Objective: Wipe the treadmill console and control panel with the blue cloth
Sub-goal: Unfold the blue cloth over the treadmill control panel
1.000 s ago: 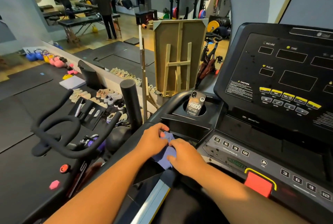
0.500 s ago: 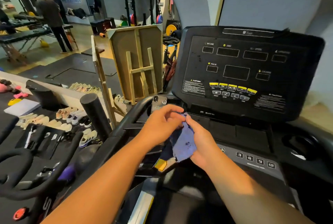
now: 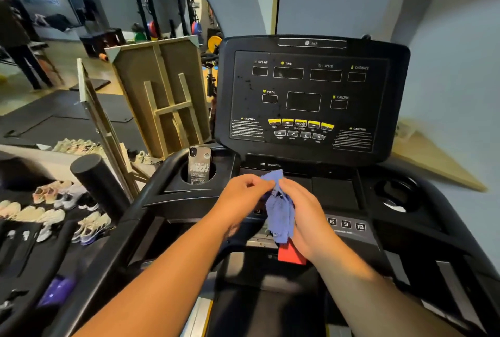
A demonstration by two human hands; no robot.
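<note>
The black treadmill console [image 3: 305, 98] stands upright ahead, its dark screens off and yellow buttons along the bottom. Below it runs the control panel [image 3: 349, 225] with numbered keys and a red stop tab [image 3: 289, 255]. A crumpled blue cloth [image 3: 280, 212] hangs between my two hands, above the panel's middle and clear of the console. My left hand [image 3: 240, 196] pinches the cloth's upper edge. My right hand [image 3: 303, 214] holds it along its right side, palm towards the cloth.
A phone [image 3: 199, 164] stands in the left cup holder; the right cup holder [image 3: 396, 193] is at the far side. Left of the treadmill are a black foam roller [image 3: 97, 182], rows of shoes [image 3: 51, 209], wooden frames [image 3: 165, 98] and a person [image 3: 16, 38] in the background.
The cloth has been lifted off the left side of the lower panel and brought to the middle in front of the console. My view has swung right and now faces the console.
</note>
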